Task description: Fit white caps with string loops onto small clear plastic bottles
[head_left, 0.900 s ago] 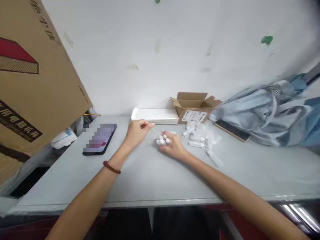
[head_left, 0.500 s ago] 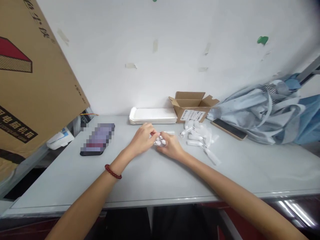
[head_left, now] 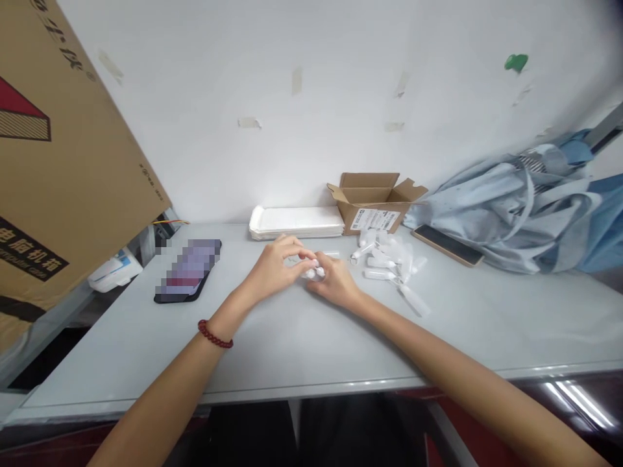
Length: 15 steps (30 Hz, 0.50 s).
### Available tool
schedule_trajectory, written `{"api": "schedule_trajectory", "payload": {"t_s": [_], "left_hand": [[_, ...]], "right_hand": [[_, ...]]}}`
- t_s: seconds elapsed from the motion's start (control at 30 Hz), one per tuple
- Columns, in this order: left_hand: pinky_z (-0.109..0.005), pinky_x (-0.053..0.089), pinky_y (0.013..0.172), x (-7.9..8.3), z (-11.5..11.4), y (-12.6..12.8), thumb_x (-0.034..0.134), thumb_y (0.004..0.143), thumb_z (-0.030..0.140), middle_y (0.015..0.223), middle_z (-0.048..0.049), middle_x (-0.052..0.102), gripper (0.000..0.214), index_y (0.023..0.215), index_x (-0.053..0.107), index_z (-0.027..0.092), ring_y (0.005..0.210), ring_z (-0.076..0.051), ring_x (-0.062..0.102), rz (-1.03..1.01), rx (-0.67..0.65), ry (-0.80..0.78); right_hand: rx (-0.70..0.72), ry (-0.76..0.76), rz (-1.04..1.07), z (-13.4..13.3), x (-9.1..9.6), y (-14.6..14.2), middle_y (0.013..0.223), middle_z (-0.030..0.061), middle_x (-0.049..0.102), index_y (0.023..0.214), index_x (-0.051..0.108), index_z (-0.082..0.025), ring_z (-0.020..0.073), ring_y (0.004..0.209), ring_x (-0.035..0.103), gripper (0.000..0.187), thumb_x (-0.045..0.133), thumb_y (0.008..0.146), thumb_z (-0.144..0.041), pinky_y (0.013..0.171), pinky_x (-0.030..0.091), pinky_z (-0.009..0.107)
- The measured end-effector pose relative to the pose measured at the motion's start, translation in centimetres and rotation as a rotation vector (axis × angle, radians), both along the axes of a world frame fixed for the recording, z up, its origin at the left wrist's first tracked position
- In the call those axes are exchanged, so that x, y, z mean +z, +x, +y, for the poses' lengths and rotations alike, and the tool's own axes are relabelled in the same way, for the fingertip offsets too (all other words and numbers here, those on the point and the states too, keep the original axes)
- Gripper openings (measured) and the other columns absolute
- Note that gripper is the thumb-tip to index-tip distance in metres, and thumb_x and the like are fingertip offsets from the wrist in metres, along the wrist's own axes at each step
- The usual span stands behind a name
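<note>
White wall [head_left: 341, 117] fills the back, w/ bits of tape and one green scrap [head_left: 516, 62] upper rt. Big brown carton [head_left: 63, 168] leans in at far left, red/black print on its side. Grey table [head_left: 292, 344] runs across the whole view, front edge near the bottom. Pale blue bag [head_left: 525, 194] slumped on the table's rt end against the wall.

Both forearms come in from below and meet approx. mid-table. Left hand [head_left: 272, 266]: fingers bent, thumb + forefinger tips pressed together in a pinch at the top of a bunch of small white tubes [head_left: 313, 274]. Exactly which tube it grips is too small to tell. Right hand [head_left: 337, 283]: knuckles up, fingers curled tight round the same bunch, heel resting on the table. Bunch sits between the two hands, just above the tabletop, centre of table.

Stack of white trays [head_left: 296, 222] lies flat by the wall, behind the hands. Small open cardboard box [head_left: 374, 202] w/ a white label, just rt of the stack, flaps up. Dark phone [head_left: 187, 271] (screen blurred) flat on the table, left of the hands. Second dark phone [head_left: 448, 245] lies at the bag's edge. Loose pile of clear tubes [head_left: 389, 263] in front of the small box, just rt of the right hand, not touching it. Red bead bracelet [head_left: 215, 334] on left wrist.
</note>
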<state>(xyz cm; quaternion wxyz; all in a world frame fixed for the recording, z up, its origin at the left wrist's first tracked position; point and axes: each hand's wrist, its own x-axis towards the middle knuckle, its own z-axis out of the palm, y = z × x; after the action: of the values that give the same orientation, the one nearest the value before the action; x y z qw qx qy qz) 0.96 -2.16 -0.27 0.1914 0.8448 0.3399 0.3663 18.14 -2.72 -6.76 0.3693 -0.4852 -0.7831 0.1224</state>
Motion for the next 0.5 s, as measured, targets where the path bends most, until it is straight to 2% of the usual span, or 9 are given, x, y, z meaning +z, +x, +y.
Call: {"api": "schedule_trajectory", "payload": {"t_s": [0.17, 0.33, 0.5], "left_hand": [[-0.032, 0.042, 0.074, -0.5, -0.6, 0.7, 0.052, 0.086, 0.022, 0.079, -0.0032, 0.060, 0.016, 0.078, 0.066, 0.019, 0.080, -0.017, 0.048, 0.138, -0.004, 0.139], [-0.036, 0.040, 0.074, -0.6, -1.2, 1.0, 0.043, 0.089, 0.016, 0.082, -0.0069, 0.057, 0.019, 0.077, 0.058, 0.015, 0.083, -0.020, 0.047, 0.269, 0.066, 0.294], [-0.036, 0.041, 0.078, 0.0, -0.8, 0.6, 0.044, 0.089, 0.019, 0.080, -0.0057, 0.056, 0.018, 0.075, 0.055, 0.017, 0.083, -0.020, 0.048, 0.104, 0.183, 0.330]], "right_hand": [[0.042, 0.016, 0.063, -0.1, 0.1, 0.1, 0.074, -0.0010, 0.060, 0.084, 0.050, -0.021, 0.0173, 0.064, 0.055, 0.024, 0.057, 0.062, -0.017, 0.058, 0.035, 0.024], [0.066, 0.014, 0.089, -0.1, 0.2, 0.1, 0.071, -0.0008, 0.058, 0.080, 0.050, -0.021, 0.0165, 0.062, 0.053, 0.016, 0.056, 0.065, -0.022, 0.058, 0.036, 0.023], [-0.025, -0.045, 0.075, -0.1, 0.2, 0.3, 0.071, -0.0011, 0.059, 0.089, 0.055, -0.020, 0.0169, 0.063, 0.054, 0.028, 0.059, 0.061, -0.021, 0.059, 0.037, 0.023]]}}
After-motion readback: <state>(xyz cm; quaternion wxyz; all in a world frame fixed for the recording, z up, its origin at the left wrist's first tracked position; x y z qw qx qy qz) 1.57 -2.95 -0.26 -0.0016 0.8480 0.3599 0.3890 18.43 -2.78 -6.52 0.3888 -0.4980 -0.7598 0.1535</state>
